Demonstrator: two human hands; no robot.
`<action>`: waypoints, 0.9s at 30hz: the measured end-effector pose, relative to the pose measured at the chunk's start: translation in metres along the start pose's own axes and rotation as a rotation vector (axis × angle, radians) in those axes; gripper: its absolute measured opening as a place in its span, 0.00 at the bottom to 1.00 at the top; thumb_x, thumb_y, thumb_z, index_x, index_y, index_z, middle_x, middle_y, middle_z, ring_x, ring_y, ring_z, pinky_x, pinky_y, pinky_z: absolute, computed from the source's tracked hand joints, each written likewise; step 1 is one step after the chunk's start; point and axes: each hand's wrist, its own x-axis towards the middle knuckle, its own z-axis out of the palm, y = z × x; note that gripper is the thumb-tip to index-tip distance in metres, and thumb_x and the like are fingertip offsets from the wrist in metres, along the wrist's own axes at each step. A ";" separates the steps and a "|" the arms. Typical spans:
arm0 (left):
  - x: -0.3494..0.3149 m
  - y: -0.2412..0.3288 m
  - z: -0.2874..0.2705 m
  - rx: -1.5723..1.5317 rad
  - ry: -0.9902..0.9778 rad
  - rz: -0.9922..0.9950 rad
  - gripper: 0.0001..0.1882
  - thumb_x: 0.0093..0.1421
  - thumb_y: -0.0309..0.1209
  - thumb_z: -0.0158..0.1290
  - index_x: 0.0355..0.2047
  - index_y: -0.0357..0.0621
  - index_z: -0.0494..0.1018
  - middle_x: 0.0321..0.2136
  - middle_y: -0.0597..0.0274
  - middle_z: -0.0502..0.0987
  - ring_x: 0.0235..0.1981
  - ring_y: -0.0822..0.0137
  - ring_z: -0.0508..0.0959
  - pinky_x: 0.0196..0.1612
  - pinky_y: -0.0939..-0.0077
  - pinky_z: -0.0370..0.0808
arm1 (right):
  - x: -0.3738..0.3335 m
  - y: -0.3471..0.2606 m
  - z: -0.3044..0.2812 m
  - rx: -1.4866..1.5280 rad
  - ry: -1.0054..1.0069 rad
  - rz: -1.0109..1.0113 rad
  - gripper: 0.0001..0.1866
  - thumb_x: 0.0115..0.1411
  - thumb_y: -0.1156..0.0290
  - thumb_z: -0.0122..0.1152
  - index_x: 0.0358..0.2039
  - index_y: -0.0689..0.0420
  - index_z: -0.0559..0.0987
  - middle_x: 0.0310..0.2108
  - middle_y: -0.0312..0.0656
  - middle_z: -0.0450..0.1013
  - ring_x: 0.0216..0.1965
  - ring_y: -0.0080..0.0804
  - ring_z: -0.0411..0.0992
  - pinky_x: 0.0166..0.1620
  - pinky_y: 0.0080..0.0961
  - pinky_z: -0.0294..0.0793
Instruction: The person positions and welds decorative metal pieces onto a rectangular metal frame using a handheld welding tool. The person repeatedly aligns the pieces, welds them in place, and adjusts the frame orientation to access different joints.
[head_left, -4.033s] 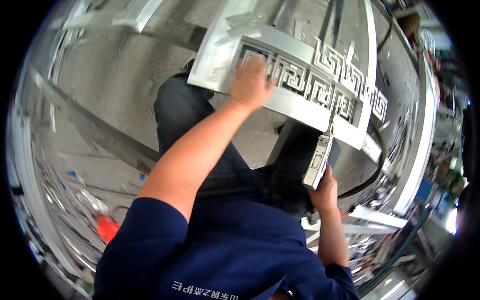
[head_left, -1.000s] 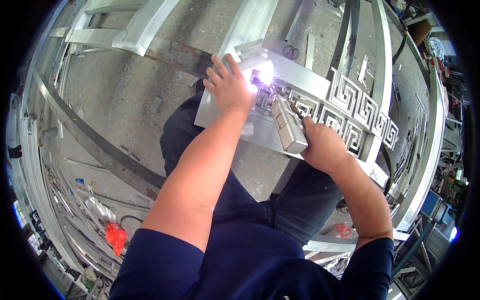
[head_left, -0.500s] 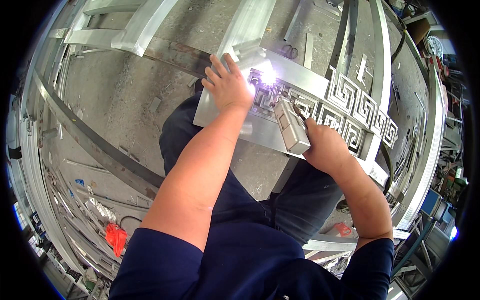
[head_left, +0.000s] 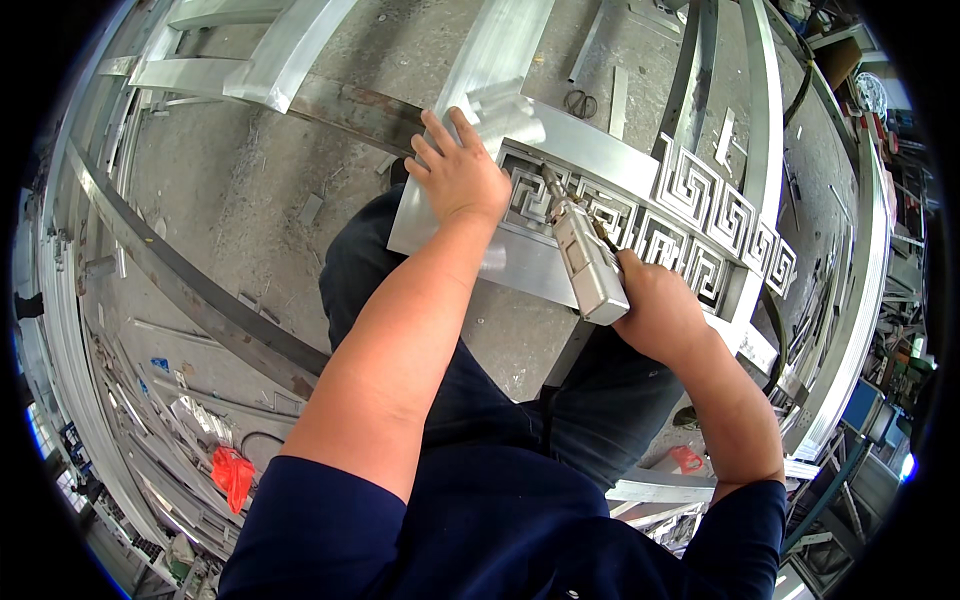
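My right hand (head_left: 662, 308) is closed round the grip of a silver-grey welding gun (head_left: 590, 262). Its narrow nozzle points up and left, at the far inner edge of an aluminium frame (head_left: 600, 145); whether the tip touches I cannot tell. Set inside that frame is a metal fretwork panel (head_left: 655, 240) with a squared spiral pattern. My left hand (head_left: 458, 172) lies flat with fingers spread on the frame's left end, beside the panel. No arc glows at the nozzle.
More fretwork pieces (head_left: 705, 200) lie along the frame's far right side. A dark steel beam (head_left: 190, 275) curves across the floor at left. Scissors (head_left: 579, 103) and metal offcuts lie on the concrete beyond. A red plastic bag (head_left: 232, 478) is at lower left.
The bright welding arc at the nozzle has gone out. The welding gun and my right hand have shifted slightly toward me and right. My left hand has stayed in place.
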 end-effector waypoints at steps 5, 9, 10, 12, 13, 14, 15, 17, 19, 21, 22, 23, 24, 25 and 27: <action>0.001 0.000 0.000 -0.007 -0.006 -0.006 0.54 0.52 0.45 0.66 0.72 0.44 0.48 0.72 0.41 0.47 0.69 0.37 0.55 0.69 0.41 0.52 | 0.004 -0.005 0.003 -0.017 -0.010 -0.004 0.20 0.51 0.71 0.69 0.39 0.62 0.69 0.30 0.55 0.78 0.36 0.56 0.79 0.42 0.47 0.79; -0.002 -0.001 0.000 -0.008 0.016 0.014 0.49 0.54 0.42 0.62 0.71 0.43 0.50 0.71 0.40 0.49 0.67 0.38 0.56 0.67 0.41 0.54 | 0.009 -0.005 0.004 0.005 0.019 -0.033 0.21 0.50 0.70 0.70 0.40 0.62 0.69 0.30 0.55 0.78 0.35 0.56 0.79 0.41 0.47 0.79; -0.002 -0.001 0.000 -0.005 0.032 0.022 0.46 0.55 0.40 0.60 0.70 0.42 0.51 0.70 0.40 0.49 0.66 0.38 0.57 0.66 0.41 0.55 | 0.010 -0.005 0.004 0.000 0.023 -0.041 0.21 0.50 0.70 0.70 0.40 0.62 0.69 0.30 0.54 0.78 0.35 0.56 0.79 0.41 0.47 0.79; -0.002 -0.001 0.000 -0.015 0.031 0.018 0.46 0.56 0.40 0.59 0.70 0.42 0.51 0.71 0.39 0.49 0.67 0.38 0.56 0.66 0.40 0.54 | 0.014 -0.005 0.005 -0.010 0.031 -0.053 0.21 0.50 0.70 0.69 0.40 0.63 0.69 0.29 0.54 0.78 0.35 0.56 0.79 0.40 0.47 0.79; -0.002 -0.001 0.000 -0.020 0.030 0.017 0.45 0.56 0.40 0.59 0.70 0.42 0.51 0.71 0.39 0.49 0.67 0.38 0.56 0.66 0.40 0.54 | 0.016 -0.005 0.005 -0.012 0.031 -0.053 0.21 0.50 0.70 0.69 0.40 0.63 0.69 0.29 0.54 0.78 0.35 0.56 0.79 0.40 0.47 0.79; -0.002 -0.001 0.000 -0.030 0.035 0.020 0.45 0.56 0.40 0.59 0.70 0.42 0.51 0.71 0.39 0.49 0.67 0.38 0.56 0.66 0.40 0.54 | 0.017 -0.005 0.005 -0.014 0.031 -0.052 0.21 0.51 0.70 0.69 0.40 0.63 0.69 0.29 0.54 0.78 0.34 0.56 0.79 0.40 0.47 0.79; -0.003 -0.001 0.000 -0.040 0.041 0.021 0.45 0.56 0.40 0.59 0.70 0.42 0.51 0.71 0.39 0.49 0.67 0.38 0.56 0.66 0.40 0.54 | 0.018 -0.005 0.005 -0.016 0.029 -0.052 0.21 0.51 0.70 0.69 0.40 0.63 0.69 0.29 0.54 0.78 0.34 0.56 0.79 0.40 0.47 0.79; -0.003 -0.002 0.001 -0.045 0.042 0.023 0.45 0.57 0.40 0.59 0.71 0.42 0.51 0.71 0.39 0.49 0.67 0.38 0.56 0.66 0.39 0.54 | 0.020 -0.004 0.007 -0.019 0.031 -0.053 0.20 0.51 0.70 0.68 0.40 0.63 0.69 0.28 0.54 0.78 0.34 0.56 0.79 0.40 0.47 0.80; -0.003 -0.001 0.000 -0.034 0.033 0.026 0.45 0.57 0.40 0.58 0.71 0.42 0.52 0.71 0.39 0.48 0.67 0.37 0.56 0.66 0.39 0.53 | 0.020 -0.003 0.009 -0.019 0.034 -0.055 0.20 0.51 0.71 0.67 0.40 0.63 0.69 0.28 0.54 0.78 0.34 0.56 0.79 0.40 0.47 0.80; -0.002 -0.002 0.002 -0.004 0.019 0.014 0.50 0.55 0.45 0.61 0.71 0.43 0.49 0.71 0.41 0.48 0.68 0.37 0.56 0.67 0.40 0.52 | 0.021 -0.002 0.010 -0.019 0.039 -0.061 0.19 0.51 0.71 0.67 0.40 0.63 0.69 0.28 0.55 0.78 0.34 0.56 0.79 0.40 0.47 0.80; -0.001 -0.002 0.004 0.011 0.012 0.007 0.52 0.54 0.47 0.63 0.72 0.43 0.48 0.72 0.41 0.48 0.68 0.37 0.55 0.68 0.41 0.52 | 0.021 -0.003 0.010 -0.030 0.041 -0.062 0.20 0.51 0.71 0.67 0.40 0.63 0.69 0.28 0.54 0.78 0.34 0.56 0.79 0.40 0.47 0.80; 0.002 -0.005 0.016 0.025 0.079 0.005 0.50 0.57 0.51 0.59 0.72 0.43 0.49 0.71 0.41 0.49 0.68 0.37 0.56 0.67 0.40 0.53 | 0.021 -0.004 0.010 -0.042 0.042 -0.064 0.20 0.50 0.71 0.67 0.40 0.64 0.69 0.28 0.54 0.78 0.33 0.56 0.79 0.40 0.47 0.80; 0.003 -0.005 0.017 0.024 0.085 0.007 0.49 0.58 0.53 0.57 0.71 0.43 0.50 0.71 0.41 0.49 0.68 0.37 0.57 0.67 0.40 0.53 | 0.021 -0.003 0.010 -0.037 0.051 -0.071 0.19 0.50 0.71 0.67 0.40 0.64 0.69 0.28 0.55 0.78 0.34 0.56 0.79 0.40 0.47 0.80; 0.003 -0.005 0.017 0.024 0.091 0.009 0.48 0.59 0.54 0.55 0.71 0.42 0.50 0.71 0.41 0.50 0.67 0.37 0.57 0.67 0.40 0.53 | 0.021 -0.003 0.009 -0.030 0.047 -0.066 0.19 0.50 0.71 0.67 0.39 0.64 0.69 0.28 0.55 0.78 0.34 0.56 0.79 0.40 0.47 0.80; 0.002 -0.004 0.016 0.039 0.073 0.010 0.48 0.58 0.53 0.56 0.71 0.42 0.50 0.71 0.41 0.50 0.67 0.37 0.57 0.67 0.40 0.53 | 0.022 -0.004 0.008 -0.018 0.039 -0.056 0.19 0.50 0.72 0.66 0.39 0.64 0.70 0.28 0.55 0.78 0.34 0.56 0.79 0.41 0.47 0.80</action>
